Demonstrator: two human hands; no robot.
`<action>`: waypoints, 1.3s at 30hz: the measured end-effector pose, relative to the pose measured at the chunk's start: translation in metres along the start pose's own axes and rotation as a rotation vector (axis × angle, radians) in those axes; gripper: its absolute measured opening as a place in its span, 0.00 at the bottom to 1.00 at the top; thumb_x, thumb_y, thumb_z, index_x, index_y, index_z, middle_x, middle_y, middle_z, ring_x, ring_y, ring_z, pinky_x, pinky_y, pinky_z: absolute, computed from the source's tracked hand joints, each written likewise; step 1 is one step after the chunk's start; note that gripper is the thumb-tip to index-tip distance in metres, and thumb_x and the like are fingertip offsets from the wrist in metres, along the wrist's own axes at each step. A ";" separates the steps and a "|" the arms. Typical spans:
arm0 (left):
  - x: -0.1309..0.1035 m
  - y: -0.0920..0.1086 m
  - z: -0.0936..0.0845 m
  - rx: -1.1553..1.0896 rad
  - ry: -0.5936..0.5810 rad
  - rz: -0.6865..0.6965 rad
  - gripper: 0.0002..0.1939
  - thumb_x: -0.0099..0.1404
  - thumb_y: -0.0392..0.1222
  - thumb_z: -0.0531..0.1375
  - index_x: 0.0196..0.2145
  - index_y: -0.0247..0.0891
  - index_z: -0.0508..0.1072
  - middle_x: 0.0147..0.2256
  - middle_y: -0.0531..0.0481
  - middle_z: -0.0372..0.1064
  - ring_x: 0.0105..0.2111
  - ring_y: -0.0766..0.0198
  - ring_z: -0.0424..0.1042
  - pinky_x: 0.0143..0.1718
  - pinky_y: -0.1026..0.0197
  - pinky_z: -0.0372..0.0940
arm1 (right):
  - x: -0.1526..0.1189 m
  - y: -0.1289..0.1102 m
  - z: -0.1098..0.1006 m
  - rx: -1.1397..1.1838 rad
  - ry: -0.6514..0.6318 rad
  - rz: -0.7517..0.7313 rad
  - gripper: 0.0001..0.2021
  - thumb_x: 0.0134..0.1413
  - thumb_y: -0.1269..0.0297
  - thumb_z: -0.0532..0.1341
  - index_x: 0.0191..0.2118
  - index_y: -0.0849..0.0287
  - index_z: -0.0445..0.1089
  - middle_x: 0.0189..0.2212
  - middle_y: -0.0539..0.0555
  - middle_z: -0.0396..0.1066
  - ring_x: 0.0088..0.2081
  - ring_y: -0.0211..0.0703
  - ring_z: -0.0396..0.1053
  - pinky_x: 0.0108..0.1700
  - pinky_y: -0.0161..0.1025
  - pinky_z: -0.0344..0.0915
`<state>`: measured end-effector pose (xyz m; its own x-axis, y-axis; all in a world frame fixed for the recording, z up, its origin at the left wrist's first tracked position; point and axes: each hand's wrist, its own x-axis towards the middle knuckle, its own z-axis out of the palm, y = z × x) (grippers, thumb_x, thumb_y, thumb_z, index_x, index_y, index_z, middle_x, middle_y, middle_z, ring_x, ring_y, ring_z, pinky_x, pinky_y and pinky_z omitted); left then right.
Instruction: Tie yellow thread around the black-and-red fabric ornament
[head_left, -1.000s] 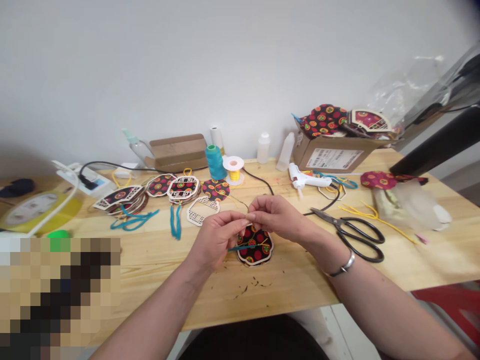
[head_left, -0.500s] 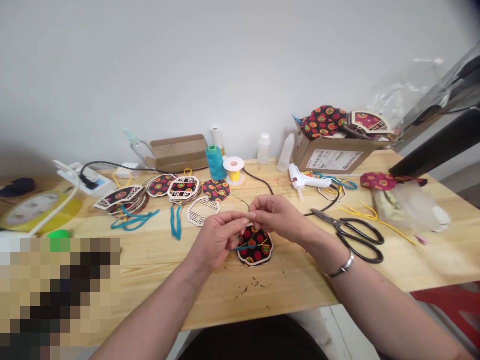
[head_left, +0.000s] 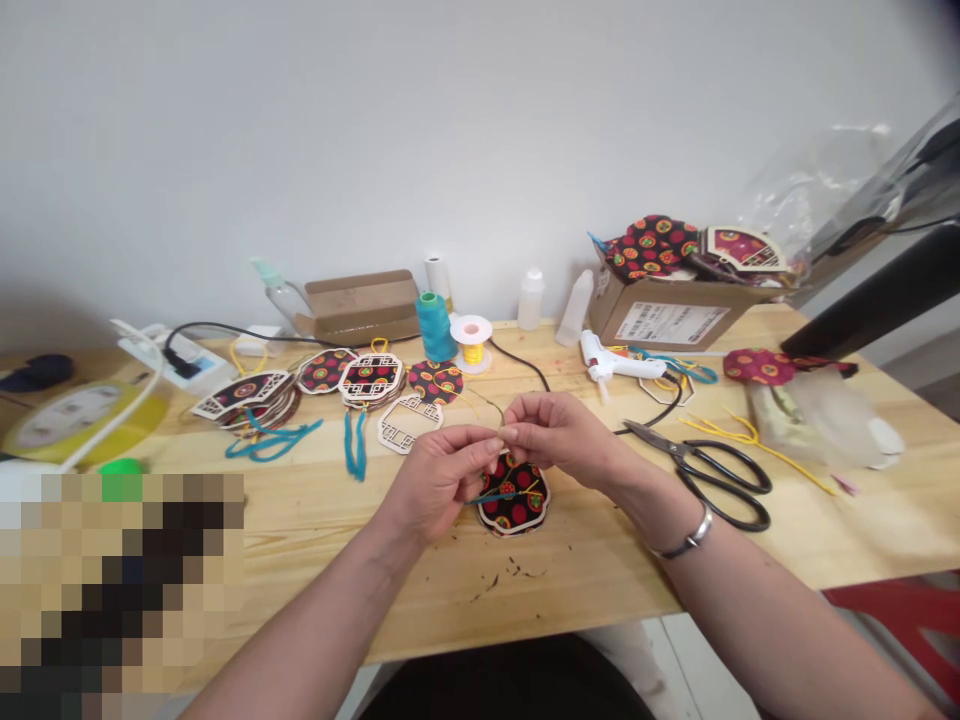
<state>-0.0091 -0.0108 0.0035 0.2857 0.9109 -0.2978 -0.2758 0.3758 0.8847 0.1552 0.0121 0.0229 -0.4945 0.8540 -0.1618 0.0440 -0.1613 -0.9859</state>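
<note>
My left hand (head_left: 450, 475) and my right hand (head_left: 559, 435) meet fingertip to fingertip, both pinching a thin thread (head_left: 491, 405). The thread runs back toward the spool of yellow thread (head_left: 473, 352). Just below the fingers lies a patterned black and red fabric piece (head_left: 514, 508) with a pale scalloped rim; teal and yellow cords cross it. My left fingers partly cover its upper left side. A pale lattice frame (head_left: 388, 428) and a red patterned fabric piece (head_left: 435, 383) lie beyond my left hand.
Large black scissors (head_left: 724, 470) and a white glue gun (head_left: 619, 362) with its black cable lie at the right. Behind are a carton (head_left: 667, 315) and a teal thread cone (head_left: 434, 330). Finished ornaments (head_left: 371, 378) are at the left.
The whole view has shifted slightly. Both hands stay together at nearly the same place above the patterned piece, with only a slight change in the fingers.
</note>
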 end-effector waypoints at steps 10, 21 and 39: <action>0.002 -0.001 0.000 0.088 0.077 0.062 0.07 0.50 0.40 0.65 0.28 0.35 0.77 0.17 0.57 0.62 0.14 0.78 0.51 0.14 0.70 0.42 | 0.000 -0.002 0.001 -0.089 0.019 -0.043 0.09 0.50 0.61 0.60 0.27 0.62 0.64 0.19 0.46 0.63 0.20 0.29 0.56 0.23 0.30 0.52; 0.003 -0.002 0.000 0.203 0.279 0.189 0.06 0.50 0.42 0.65 0.24 0.36 0.76 0.18 0.57 0.65 0.15 0.76 0.51 0.17 0.67 0.44 | -0.003 0.004 0.000 -0.807 0.208 -0.258 0.16 0.59 0.59 0.53 0.23 0.60 0.65 0.19 0.49 0.64 0.23 0.34 0.57 0.26 0.34 0.50; 0.003 -0.001 0.000 -0.064 0.255 0.057 0.08 0.49 0.41 0.66 0.25 0.34 0.74 0.16 0.57 0.62 0.13 0.78 0.49 0.14 0.71 0.45 | -0.014 0.020 0.035 -1.663 0.121 -0.916 0.09 0.54 0.78 0.51 0.28 0.64 0.65 0.21 0.54 0.66 0.22 0.42 0.63 0.21 0.38 0.49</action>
<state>-0.0076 -0.0085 0.0013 0.0302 0.9413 -0.3362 -0.3448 0.3256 0.8804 0.1331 -0.0204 0.0066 -0.7951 0.4264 0.4313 0.5502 0.8063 0.2172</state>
